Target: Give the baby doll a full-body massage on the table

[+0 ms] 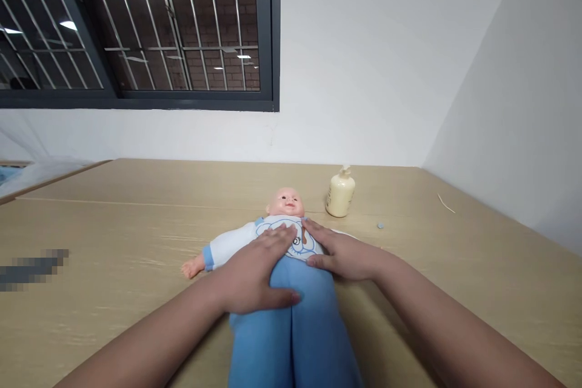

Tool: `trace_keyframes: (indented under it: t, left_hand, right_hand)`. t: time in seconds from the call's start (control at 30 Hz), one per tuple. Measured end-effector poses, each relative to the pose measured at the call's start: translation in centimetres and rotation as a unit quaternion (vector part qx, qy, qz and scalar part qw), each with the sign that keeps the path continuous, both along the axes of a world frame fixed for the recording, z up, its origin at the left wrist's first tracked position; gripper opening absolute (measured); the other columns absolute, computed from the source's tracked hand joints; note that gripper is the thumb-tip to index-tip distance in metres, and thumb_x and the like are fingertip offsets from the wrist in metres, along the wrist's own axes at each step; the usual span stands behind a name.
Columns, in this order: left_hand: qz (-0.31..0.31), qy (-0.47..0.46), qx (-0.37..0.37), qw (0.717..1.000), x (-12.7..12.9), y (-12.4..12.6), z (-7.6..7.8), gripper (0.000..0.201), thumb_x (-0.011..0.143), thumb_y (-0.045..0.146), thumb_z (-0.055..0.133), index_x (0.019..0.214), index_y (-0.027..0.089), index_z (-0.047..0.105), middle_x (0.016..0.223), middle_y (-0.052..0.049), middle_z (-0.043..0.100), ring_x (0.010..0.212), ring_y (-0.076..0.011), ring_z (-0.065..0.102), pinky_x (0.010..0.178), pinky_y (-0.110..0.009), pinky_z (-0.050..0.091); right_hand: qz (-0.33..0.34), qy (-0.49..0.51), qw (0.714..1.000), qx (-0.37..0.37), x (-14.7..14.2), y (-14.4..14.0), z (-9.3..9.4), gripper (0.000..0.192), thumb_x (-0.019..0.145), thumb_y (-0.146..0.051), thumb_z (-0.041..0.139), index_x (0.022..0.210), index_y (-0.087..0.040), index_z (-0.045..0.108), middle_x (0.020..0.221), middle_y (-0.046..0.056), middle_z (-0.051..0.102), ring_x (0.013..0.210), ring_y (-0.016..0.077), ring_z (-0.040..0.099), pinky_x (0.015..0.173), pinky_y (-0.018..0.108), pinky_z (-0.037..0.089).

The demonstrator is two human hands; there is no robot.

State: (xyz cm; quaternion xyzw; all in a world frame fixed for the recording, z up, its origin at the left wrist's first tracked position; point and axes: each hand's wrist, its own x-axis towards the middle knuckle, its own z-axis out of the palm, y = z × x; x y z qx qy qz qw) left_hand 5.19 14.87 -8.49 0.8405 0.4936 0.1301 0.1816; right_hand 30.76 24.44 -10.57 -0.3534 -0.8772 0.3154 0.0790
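Wooden tabletop (113,218) under us: soft baby doll in white top and blue trousers (291,291) lies lengthwise, head away. Our left hand (257,273) and right hand (339,251) press flat, fingers spread, on its belly; cream pump bottle (340,193) beyond its head.

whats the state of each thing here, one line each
baby doll in white top and blue trousers: lying face up on the wooden table
left hand: flat on the doll's belly
right hand: flat on the doll's side
cream pump bottle: upright, untouched
dark-framed window: shut
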Motion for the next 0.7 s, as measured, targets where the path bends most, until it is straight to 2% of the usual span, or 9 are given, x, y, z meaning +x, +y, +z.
trace_keyframes:
  t: [0.1, 0.17, 0.33, 0.43, 0.53, 0.6, 0.7]
  left_hand:
    - [0.07, -0.006, -0.037, 0.997, -0.9, 0.8, -0.7, 0.127, 0.07, 0.076, 0.071, 0.164, 0.015, 0.011, 0.169, -0.013, 0.01, 0.155, -0.0368, 0.012, 0.125, -0.052, 0.022]
    - [0.104, -0.023, -0.05, 0.993, -1.4, 1.3, -1.1, 0.129, 0.069, 0.077, 0.07, 0.164, 0.013, 0.008, 0.169, -0.015, 0.007, 0.156, -0.0373, 0.009, 0.125, -0.052, 0.022]
    - [0.113, -0.054, -0.053, 0.991, -1.9, 1.8, -1.6, 0.132, 0.066, 0.074, 0.075, 0.164, 0.015, 0.01, 0.169, -0.016, 0.008, 0.155, -0.0381, 0.009, 0.125, -0.053, 0.021]
    - [0.101, -0.058, -0.034, 0.993, -1.8, 1.8, -1.9, 0.132, 0.063, 0.073, 0.077, 0.164, 0.019, 0.011, 0.169, -0.015, 0.011, 0.155, -0.0399, 0.01, 0.125, -0.055, 0.021]
    - [0.108, -0.044, -0.022, 0.993, -1.7, 1.9, -2.2, 0.134, 0.063, 0.076, 0.075, 0.164, 0.016, 0.01, 0.169, -0.018, 0.01, 0.155, -0.0403, 0.009, 0.124, -0.055, 0.021]
    - [0.097, -0.026, -0.013, 0.995, -1.6, 2.0, -2.3, 0.132, 0.063, 0.075, 0.076, 0.164, 0.016, 0.014, 0.169, -0.018, 0.009, 0.155, -0.0403, 0.008, 0.125, -0.055, 0.019]
    - [0.054, 0.003, 0.001, 0.999, -1.7, 2.1, -2.5, 0.112, 0.073, 0.072, 0.07, 0.162, 0.022, 0.022, 0.17, -0.011, 0.011, 0.156, -0.0379, 0.005, 0.126, -0.053, 0.014]
  right_hand:
    - [0.003, 0.008, 1.0, -0.01, 0.0, -0.2, 0.3, 0.097, 0.087, -0.069, 0.062, 0.162, -0.03, 0.015, 0.17, 0.003, 0.014, 0.154, 0.0348, 0.023, 0.126, 0.05, 0.02]
    - [0.009, 0.02, 1.0, -0.014, 0.1, -0.1, 0.5, 0.096, 0.086, -0.067, 0.064, 0.162, -0.031, 0.017, 0.169, 0.003, 0.019, 0.152, 0.035, 0.028, 0.125, 0.051, 0.024]
    - [0.017, 0.063, 0.998, -0.005, 0.5, 0.6, 0.3, 0.098, 0.08, -0.061, 0.074, 0.16, -0.031, 0.026, 0.162, 0.006, 0.037, 0.144, 0.0339, 0.042, 0.119, 0.05, 0.035]
    - [-0.012, 0.066, 0.996, 0.06, 0.0, 0.1, 0.0, 0.097, 0.078, -0.066, 0.073, 0.158, -0.028, 0.032, 0.163, 0.01, 0.034, 0.147, 0.0375, 0.036, 0.119, 0.055, 0.032]
    - [-0.042, 0.051, 0.983, 0.171, -1.8, -2.2, 0.1, 0.095, 0.082, -0.071, 0.065, 0.159, -0.025, 0.032, 0.166, 0.014, 0.025, 0.153, 0.0397, 0.02, 0.122, 0.061, 0.02]
    - [0.013, 0.04, 0.974, 0.223, -3.6, -4.4, 0.6, 0.1, 0.081, -0.074, 0.064, 0.16, -0.022, 0.029, 0.168, 0.014, 0.02, 0.155, 0.0389, 0.015, 0.125, 0.062, 0.006]
    - [0.155, 0.042, 0.964, 0.212, -6.1, -7.0, 1.4, 0.107, 0.078, -0.079, 0.062, 0.161, -0.023, 0.024, 0.168, 0.012, 0.018, 0.156, 0.036, 0.014, 0.126, 0.058, -0.001]
